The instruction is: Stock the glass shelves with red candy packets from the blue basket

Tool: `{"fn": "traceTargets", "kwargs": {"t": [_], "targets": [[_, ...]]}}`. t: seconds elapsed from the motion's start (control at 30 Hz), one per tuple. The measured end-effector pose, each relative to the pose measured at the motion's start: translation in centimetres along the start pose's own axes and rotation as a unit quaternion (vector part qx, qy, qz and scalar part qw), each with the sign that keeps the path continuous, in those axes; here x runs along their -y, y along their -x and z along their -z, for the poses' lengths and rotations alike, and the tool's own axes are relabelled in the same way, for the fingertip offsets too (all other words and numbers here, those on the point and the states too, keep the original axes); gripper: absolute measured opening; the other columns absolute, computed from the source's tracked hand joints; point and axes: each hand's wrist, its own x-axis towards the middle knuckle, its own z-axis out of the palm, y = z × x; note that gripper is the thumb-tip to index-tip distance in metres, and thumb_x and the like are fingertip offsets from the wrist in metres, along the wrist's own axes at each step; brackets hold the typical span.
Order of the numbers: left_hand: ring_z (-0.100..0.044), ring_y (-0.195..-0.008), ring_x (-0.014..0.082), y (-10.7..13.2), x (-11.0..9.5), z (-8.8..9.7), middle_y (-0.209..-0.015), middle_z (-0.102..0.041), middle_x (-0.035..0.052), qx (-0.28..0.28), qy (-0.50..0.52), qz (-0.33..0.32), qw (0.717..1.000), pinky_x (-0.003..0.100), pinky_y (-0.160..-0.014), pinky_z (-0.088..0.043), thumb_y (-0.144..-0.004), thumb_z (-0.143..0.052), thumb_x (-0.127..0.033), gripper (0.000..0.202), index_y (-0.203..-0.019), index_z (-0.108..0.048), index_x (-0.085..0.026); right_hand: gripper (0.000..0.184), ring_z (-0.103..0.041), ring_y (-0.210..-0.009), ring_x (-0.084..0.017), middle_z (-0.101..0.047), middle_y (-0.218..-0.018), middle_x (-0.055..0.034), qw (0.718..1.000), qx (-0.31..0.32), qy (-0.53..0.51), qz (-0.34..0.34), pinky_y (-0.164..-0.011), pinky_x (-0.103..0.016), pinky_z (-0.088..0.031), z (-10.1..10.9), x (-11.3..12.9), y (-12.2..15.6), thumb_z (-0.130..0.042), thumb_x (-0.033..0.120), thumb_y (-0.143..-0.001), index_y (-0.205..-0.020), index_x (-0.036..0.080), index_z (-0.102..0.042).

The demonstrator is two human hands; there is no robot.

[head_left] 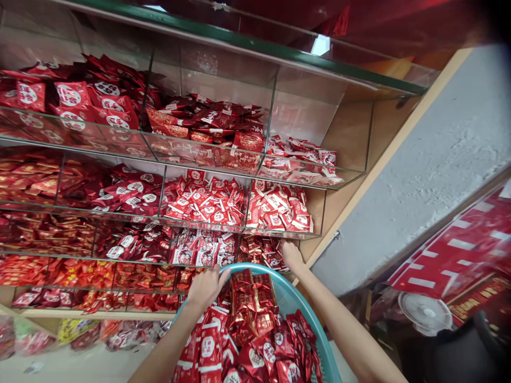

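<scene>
A turquoise plastic basket (319, 324) in front of me is heaped with red wrapped packets (255, 359) and brown-red shiny gold-printed packets (253, 303). My left hand (204, 288) is closed over the basket's left rim, thumb on the inner side and the other fingers partly hidden. Beyond the right rim, my right hand (293, 256) is at a low shelf compartment of dark red packets (261, 251). Its fingers are curled, and what they hold, if anything, is hidden. Left of that compartment lie white-and-red packets (205, 249).
Glass-fronted shelves (223, 170) with dividers hold many red packets in rows. A wooden side panel (359, 183) and grey wall (423, 143) bound them at right. Bagged goods (131, 335) lie under the lowest shelf. A white round fan-like object (425, 313) stands lower right.
</scene>
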Motion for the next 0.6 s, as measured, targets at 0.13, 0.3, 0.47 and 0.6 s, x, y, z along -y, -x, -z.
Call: {"fn": "traceTargets", "kwargs": {"t": [0.13, 0.3, 0.47, 0.6], "targets": [[-0.059, -0.082, 0.0231, -0.1, 0.0, -0.2, -0.089, -0.061, 0.0177, 0.002, -0.003, 0.003, 1.000, 0.032, -0.071, -0.042, -0.086, -0.009, -0.050, 0.062, -0.117, -0.045, -0.010, 0.028, -0.053, -0.092, -0.024, -0.057, -0.093, -0.0189, 0.998, -0.001, 0.058, -0.008, -0.072, -0.029, -0.040, -0.2, 1.5, 0.9, -0.034, 0.004, -0.079, -0.094, 0.009, -0.058], [-0.059, -0.083, 0.0230, 0.1, -0.1, 0.2, -0.091, -0.061, 0.0175, 0.004, 0.003, 0.006, 1.000, 0.032, -0.071, -0.041, -0.086, -0.010, -0.050, 0.061, -0.117, -0.045, -0.011, 0.030, -0.034, -0.113, -0.031, -0.045, -0.118, -0.0227, 0.996, -0.015, 0.077, 0.041, -0.087, -0.044, -0.030, 0.2, 2.7, 1.2, -0.039, 0.011, -0.081, -0.107, 0.010, -0.053], [-0.058, -0.085, 0.0237, 0.1, 0.0, 0.2, -0.092, -0.060, 0.0181, 0.007, 0.009, 0.004, 1.000, 0.032, -0.071, -0.041, -0.085, -0.011, -0.051, 0.061, -0.117, -0.045, -0.012, 0.026, -0.039, -0.110, -0.023, -0.053, -0.116, -0.0070, 0.971, 0.114, -0.037, 0.205, -0.091, -0.038, -0.026, -0.4, 3.5, 1.2, -0.042, 0.032, -0.082, -0.095, 0.023, -0.062], [-0.058, -0.086, 0.0247, 0.1, 0.0, 0.0, -0.093, -0.060, 0.0185, 0.019, 0.016, -0.005, 1.000, 0.034, -0.072, -0.041, -0.085, -0.009, -0.050, 0.062, -0.118, -0.045, -0.012, 0.029, -0.052, -0.089, -0.019, -0.065, -0.085, -0.0023, 0.944, 0.221, -0.137, 0.203, -0.080, -0.030, -0.035, -1.5, 3.2, 0.6, -0.045, 0.036, -0.078, -0.072, 0.020, -0.068]]}}
